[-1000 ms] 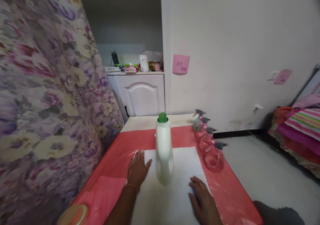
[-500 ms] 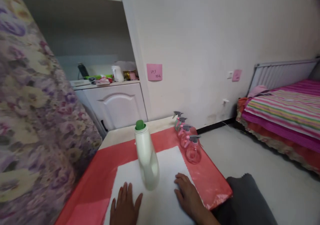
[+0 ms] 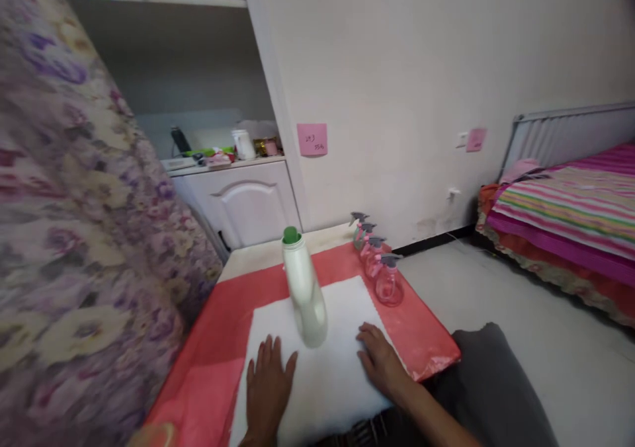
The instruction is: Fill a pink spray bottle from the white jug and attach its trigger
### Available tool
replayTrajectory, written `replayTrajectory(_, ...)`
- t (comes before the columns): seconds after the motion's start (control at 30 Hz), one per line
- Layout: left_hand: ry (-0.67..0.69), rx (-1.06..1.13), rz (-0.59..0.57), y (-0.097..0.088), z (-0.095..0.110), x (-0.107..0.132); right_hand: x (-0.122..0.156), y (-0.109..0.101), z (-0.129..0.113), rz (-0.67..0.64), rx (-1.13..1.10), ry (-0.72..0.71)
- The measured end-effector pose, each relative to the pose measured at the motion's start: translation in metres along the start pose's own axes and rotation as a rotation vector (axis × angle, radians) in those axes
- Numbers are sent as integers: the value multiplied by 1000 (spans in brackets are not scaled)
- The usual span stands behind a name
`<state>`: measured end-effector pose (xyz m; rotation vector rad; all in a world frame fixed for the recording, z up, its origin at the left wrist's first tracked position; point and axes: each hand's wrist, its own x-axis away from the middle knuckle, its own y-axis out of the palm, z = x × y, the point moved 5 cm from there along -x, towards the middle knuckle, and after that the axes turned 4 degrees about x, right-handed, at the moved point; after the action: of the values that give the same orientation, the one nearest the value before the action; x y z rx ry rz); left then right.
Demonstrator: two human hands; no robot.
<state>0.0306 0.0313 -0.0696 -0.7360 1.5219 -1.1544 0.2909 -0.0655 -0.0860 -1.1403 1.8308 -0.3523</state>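
Observation:
A pale green plastic bottle [image 3: 311, 311] with a green cap [image 3: 291, 235] stands upright on a white cloth [image 3: 342, 394]. My left hand [image 3: 269, 382] lies flat on the cloth at the near left of the bottle, fingers spread, holding nothing. To the bottle's right, my right hand [image 3: 381, 361] rests on the cloth's right part with loosely bent fingers, also holding nothing. Neither hand touches the bottle. Several pink and clear spray bottles [image 3: 389, 287] with grey trigger heads form a row along the table's right side.
A red cover [image 3: 198, 367] lies over the table. Floral curtain [image 3: 99, 268] hangs at left, beside a white cabinet [image 3: 258, 202] holding small items. A bed [image 3: 560, 222] stands at right. A blurred skin-toned shape [image 3: 157, 435] shows at the bottom left edge.
The whole view has shifted, so the scene sits slightly further right and the table higher. A blurred shape has come in at bottom left. Hands and bottle keep their places on the cloth.

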Motion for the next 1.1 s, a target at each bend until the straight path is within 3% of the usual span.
replayTrajectory(0.23, -27, 61, -19, 0, 1, 9, 31, -4, -9, -57, 2, -23)
replayTrajectory(0.93, -38, 177, -23, 2, -13, 13, 31, -5, -20, -13, 106, -81)
replayTrajectory(1.1, 17, 182, -10, -1, 1, 29, 30, -5, -22, 8, 103, -83)
